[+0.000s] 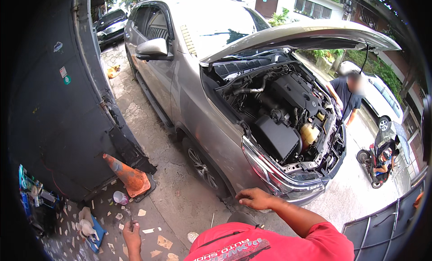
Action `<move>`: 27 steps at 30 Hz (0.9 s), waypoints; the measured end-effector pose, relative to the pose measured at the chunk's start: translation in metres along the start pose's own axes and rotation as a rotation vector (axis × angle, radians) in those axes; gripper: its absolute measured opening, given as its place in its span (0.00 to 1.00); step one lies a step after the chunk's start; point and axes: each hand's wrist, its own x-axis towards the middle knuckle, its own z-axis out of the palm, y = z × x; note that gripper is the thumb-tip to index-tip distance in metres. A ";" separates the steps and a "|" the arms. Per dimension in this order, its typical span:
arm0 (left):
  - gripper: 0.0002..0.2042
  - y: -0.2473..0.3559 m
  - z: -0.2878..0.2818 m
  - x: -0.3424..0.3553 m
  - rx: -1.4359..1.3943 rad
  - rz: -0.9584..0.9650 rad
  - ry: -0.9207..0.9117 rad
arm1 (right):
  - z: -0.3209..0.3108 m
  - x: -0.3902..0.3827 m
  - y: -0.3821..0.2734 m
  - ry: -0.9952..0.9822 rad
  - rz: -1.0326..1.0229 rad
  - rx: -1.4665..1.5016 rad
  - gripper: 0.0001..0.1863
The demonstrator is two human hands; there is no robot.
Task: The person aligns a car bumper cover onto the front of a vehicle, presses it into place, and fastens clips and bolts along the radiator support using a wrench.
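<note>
From the head camera, a person's right hand (254, 199) spreads in a loose, half-open curl beside the headlight (270, 171) of a parked grey SUV (173, 94); it has hold of nothing visible, and whether it touches the bodywork cannot be told. The left hand (132, 238), well apart at lower left, curls inward; a slim dark item may lie at its fingertips, too small to identify, and a firm grip cannot be confirmed. The left forearm and the red shirt (288, 245) are cut off by the lower edge.

The SUV fills the centre, its hood (310, 36) raised and the far side of its grille hidden. Its open engine bay (222, 110) contains a dark engine cover (294, 92), a black box (276, 135) and a yellowish tank (309, 133), whose fill level is unclear.

Near an orange cone (130, 175) stands a small pale tub (120, 198), its contents indistinct. A whitish object (85, 226), hard to make out, partly covers something blue (97, 236). Across the SUV, a co-worker (346, 96) is partly hidden by the front end.
</note>
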 end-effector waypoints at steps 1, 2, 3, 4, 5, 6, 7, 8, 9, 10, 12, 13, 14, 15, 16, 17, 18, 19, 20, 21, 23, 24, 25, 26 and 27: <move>0.04 0.006 -0.014 0.024 0.016 0.025 0.039 | -0.011 0.005 -0.004 0.086 0.025 0.004 0.20; 0.04 0.008 -0.026 0.046 0.026 0.053 0.085 | -0.025 0.012 -0.007 0.173 0.042 0.003 0.20; 0.04 0.004 -0.035 0.067 0.046 0.071 0.127 | -0.034 0.020 -0.013 0.251 0.069 0.013 0.20; 0.05 -0.007 -0.037 0.088 0.080 0.074 0.102 | -0.049 0.026 -0.019 0.316 0.131 -0.001 0.20; 0.05 -0.018 -0.034 0.097 0.116 0.080 0.073 | -0.067 0.036 -0.034 0.368 0.187 -0.015 0.20; 0.06 -0.026 -0.027 0.103 0.155 0.087 0.042 | -0.085 0.045 -0.046 0.394 0.177 -0.027 0.20; 0.06 -0.032 -0.019 0.111 0.194 0.094 0.015 | -0.100 0.059 -0.041 0.446 0.110 -0.012 0.19; 0.15 -0.010 -0.004 0.109 0.311 0.073 -0.114 | -0.118 0.069 -0.041 0.483 0.082 -0.048 0.18; 0.25 0.012 0.010 0.102 0.432 0.050 -0.234 | -0.138 0.082 -0.042 0.514 0.048 -0.083 0.17; 0.24 0.008 0.018 0.102 0.393 0.106 -0.287 | -0.156 0.100 -0.044 0.549 0.008 -0.115 0.17; 0.22 0.024 0.043 0.103 0.448 0.075 -0.400 | -0.199 0.140 -0.050 0.595 -0.057 -0.289 0.16; 0.22 0.065 0.059 0.105 0.542 -0.008 -0.461 | -0.222 0.163 -0.048 0.632 -0.108 -0.344 0.15; 0.22 0.090 0.068 0.109 0.637 -0.097 -0.503 | -0.245 0.192 -0.045 0.663 -0.178 -0.392 0.14; 0.21 0.083 0.073 0.116 0.586 -0.062 -0.447 | -0.268 0.221 -0.047 0.659 -0.231 -0.389 0.13; 0.21 0.062 0.080 0.123 0.521 -0.019 -0.385 | -0.298 0.250 -0.051 0.659 -0.293 -0.400 0.13; 0.20 0.043 0.081 0.130 0.467 0.017 -0.328 | -0.322 0.282 -0.047 0.702 -0.291 -0.471 0.13; 0.21 0.028 0.080 0.141 0.460 -0.006 -0.333 | -0.343 0.318 -0.037 0.738 -0.283 -0.536 0.13; 0.21 0.032 0.083 0.147 0.469 -0.062 -0.309 | -0.366 0.352 -0.023 0.717 -0.257 -0.607 0.15; 0.22 0.040 0.086 0.154 0.476 -0.116 -0.284 | -0.386 0.383 -0.009 0.696 -0.234 -0.680 0.16; 0.23 0.047 0.091 0.159 0.476 -0.168 -0.255 | -0.400 0.411 0.008 0.781 -0.280 -0.808 0.15; 0.25 0.043 0.090 0.163 0.520 -0.146 -0.227 | -0.415 0.456 0.022 0.923 -0.400 -0.957 0.16; 0.25 0.038 0.088 0.162 0.522 -0.121 -0.205 | -0.419 0.468 0.021 0.987 -0.459 -0.978 0.16; 0.26 0.033 0.086 0.163 0.524 -0.095 -0.184 | -0.426 0.476 0.022 1.030 -0.485 -0.999 0.16; 0.27 0.031 0.086 0.169 0.481 -0.159 -0.206 | -0.431 0.480 0.024 1.047 -0.494 -1.005 0.16; 0.28 0.028 0.084 0.172 0.442 -0.227 -0.227 | -0.435 0.484 0.026 1.061 -0.498 -1.009 0.16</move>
